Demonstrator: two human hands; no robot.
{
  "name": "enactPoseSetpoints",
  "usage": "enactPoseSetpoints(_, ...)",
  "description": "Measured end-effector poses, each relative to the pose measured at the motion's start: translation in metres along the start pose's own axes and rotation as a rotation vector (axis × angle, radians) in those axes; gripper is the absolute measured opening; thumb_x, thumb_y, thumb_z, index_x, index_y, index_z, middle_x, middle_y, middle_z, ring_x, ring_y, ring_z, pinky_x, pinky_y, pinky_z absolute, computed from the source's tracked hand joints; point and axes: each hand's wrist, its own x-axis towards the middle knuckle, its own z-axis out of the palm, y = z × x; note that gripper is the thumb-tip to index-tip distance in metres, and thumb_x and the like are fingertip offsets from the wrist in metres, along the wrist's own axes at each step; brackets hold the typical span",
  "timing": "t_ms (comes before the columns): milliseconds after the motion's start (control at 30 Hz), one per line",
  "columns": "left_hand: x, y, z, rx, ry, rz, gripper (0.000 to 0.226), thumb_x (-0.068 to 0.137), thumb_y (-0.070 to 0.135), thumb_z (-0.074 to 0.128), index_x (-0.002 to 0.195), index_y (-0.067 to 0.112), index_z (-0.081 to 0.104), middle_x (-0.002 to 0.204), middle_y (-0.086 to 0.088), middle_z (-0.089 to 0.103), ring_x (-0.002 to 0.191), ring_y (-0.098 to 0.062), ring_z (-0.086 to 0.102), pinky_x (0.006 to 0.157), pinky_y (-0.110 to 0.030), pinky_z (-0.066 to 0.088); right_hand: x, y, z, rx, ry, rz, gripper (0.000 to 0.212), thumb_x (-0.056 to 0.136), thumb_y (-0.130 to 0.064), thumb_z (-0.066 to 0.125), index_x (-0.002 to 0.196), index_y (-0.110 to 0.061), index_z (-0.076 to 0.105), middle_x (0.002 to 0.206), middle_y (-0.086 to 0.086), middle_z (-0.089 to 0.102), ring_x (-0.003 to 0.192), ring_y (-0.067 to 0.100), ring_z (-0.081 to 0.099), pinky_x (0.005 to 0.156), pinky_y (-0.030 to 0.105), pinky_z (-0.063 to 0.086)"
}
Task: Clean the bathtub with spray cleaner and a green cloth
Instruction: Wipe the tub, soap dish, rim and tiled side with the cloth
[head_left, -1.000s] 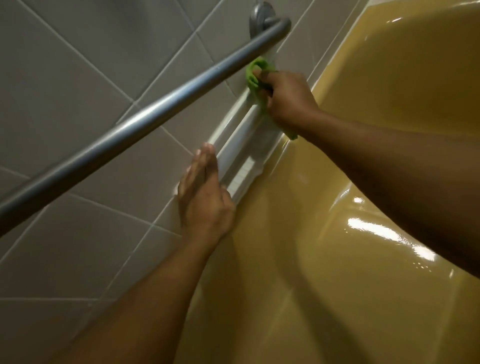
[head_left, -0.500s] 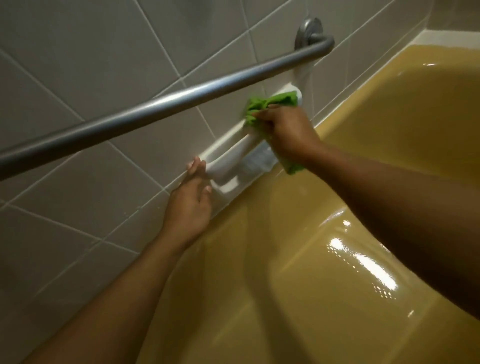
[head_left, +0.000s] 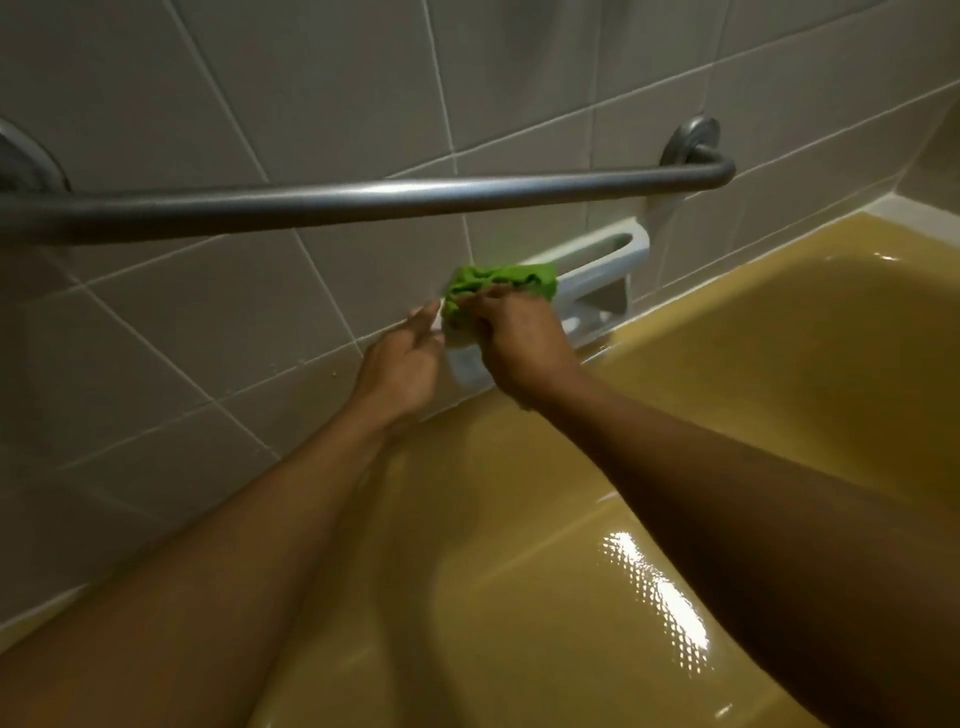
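- The green cloth (head_left: 498, 283) lay bunched on the left end of the white soap dish (head_left: 602, 267), against its top rail. It looked soft, light and limp, so it should fold into any corner.
- Your right hand (head_left: 519, 348) gripped the wad with fingers curled over it, at that same left end. I judged a full-palm hold better for scrubbing than a corner pinch.
- Your left hand (head_left: 402, 364), fingers nearly straight and holding nothing, touched the tiled wall (head_left: 260, 78) just left of the soap dish.
- The bathtub (head_left: 753, 374) ran just below the soap dish, glossy and probably slippery.
- The grab bar (head_left: 363, 200) crossed above the soap dish.
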Motion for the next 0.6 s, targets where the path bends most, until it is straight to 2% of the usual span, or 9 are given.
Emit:
enactPoseSetpoints(67,0.003,-0.001,0.0,-0.087,0.031,-0.022,0.042,0.11,0.035,0.044,0.152,0.034,0.049,0.158,0.007,0.046,0.146,-0.015,0.04,0.109,-0.019,0.027,-0.001,-0.008,0.01,-0.007,-0.045,-0.071,0.036,0.097,-0.005,0.059,0.127,-0.019,0.071,0.121,0.012,0.071,0.109,0.03,0.065,0.093,0.04,0.053)
enactPoseSetpoints(233,-0.001,-0.003,0.001,-0.145,0.026,-0.035,0.043,0.11,0.044,0.04,0.15,0.035,0.051,0.155,0.008,0.049,0.143,-0.014,0.042,0.107,-0.02,0.028,0.0,0.014,-0.012,-0.041,-0.124,-0.13,0.034,0.106,-0.023,0.051,0.138,-0.022,0.063,0.143,0.01,0.06,0.129,0.027,0.056,0.106,0.039,0.045)
enactPoseSetpoints(333,0.0,-0.003,0.005,-0.159,0.026,-0.028,0.042,0.109,0.034,0.047,0.151,0.029,0.051,0.158,0.008,0.045,0.147,-0.013,0.039,0.121,-0.027,0.029,0.004,0.039,-0.029,-0.069,-0.122,-0.083,0.035,0.107,-0.025,0.047,0.14,-0.023,0.061,0.147,0.008,0.056,0.13,0.027,0.054,0.105,0.039,0.044)
enactPoseSetpoints(400,0.0,-0.002,0.005,-0.12,0.026,-0.022,0.044,0.109,0.028,0.049,0.152,0.029,0.049,0.159,0.007,0.043,0.148,-0.013,0.038,0.124,-0.032,0.028,0.007,0.055,-0.038,-0.064,-0.109,-0.026,0.036,0.107,-0.024,0.048,0.141,-0.023,0.061,0.149,0.007,0.054,0.133,0.028,0.052,0.107,0.037,0.042)
enactPoseSetpoints(500,-0.001,-0.002,0.007,-0.089,0.019,-0.008,0.046,0.108,0.026,0.05,0.153,0.031,0.047,0.162,0.006,0.039,0.15,-0.013,0.035,0.124,-0.029,0.026,0.009,0.059,-0.041,-0.064,-0.096,0.031,0.037,0.107,-0.025,0.047,0.142,-0.022,0.06,0.149,0.008,0.054,0.134,0.028,0.05,0.106,0.034,0.04)
enactPoseSetpoints(600,0.002,-0.003,0.009,-0.166,0.026,-0.026,0.044,0.107,0.032,0.054,0.151,0.031,0.05,0.162,0.005,0.04,0.15,-0.011,0.034,0.121,-0.023,0.023,0.005,0.04,-0.031,-0.053,-0.09,0.018,0.037,0.107,-0.025,0.046,0.141,-0.022,0.06,0.147,0.009,0.055,0.134,0.03,0.05,0.106,0.035,0.039)
